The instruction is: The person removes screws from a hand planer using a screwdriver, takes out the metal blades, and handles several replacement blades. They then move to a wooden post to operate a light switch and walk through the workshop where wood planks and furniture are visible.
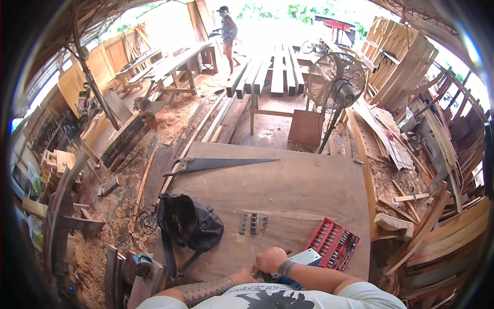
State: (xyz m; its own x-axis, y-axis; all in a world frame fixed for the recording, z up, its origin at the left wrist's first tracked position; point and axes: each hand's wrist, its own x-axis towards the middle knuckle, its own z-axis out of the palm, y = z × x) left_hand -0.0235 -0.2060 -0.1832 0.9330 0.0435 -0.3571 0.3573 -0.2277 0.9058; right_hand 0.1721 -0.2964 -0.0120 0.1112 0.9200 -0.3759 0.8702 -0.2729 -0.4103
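At the near edge of the wooden table (293,190), the left hand (247,275) and curled right hand (271,260) meet; what they pinch, I cannot tell. Under the right wrist, a mostly hidden blue tool (289,282) looks stiff and fairly heavy, best gripped round its body. Beyond lie an open red socket case (327,240), rigid but spillable, best lifted level, a limp black bag (206,229), and a springy handsaw (216,164).

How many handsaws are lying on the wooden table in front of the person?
1: a handsaw, near the far edge of the table, beyond the black bag. Others under the bag would be hidden.
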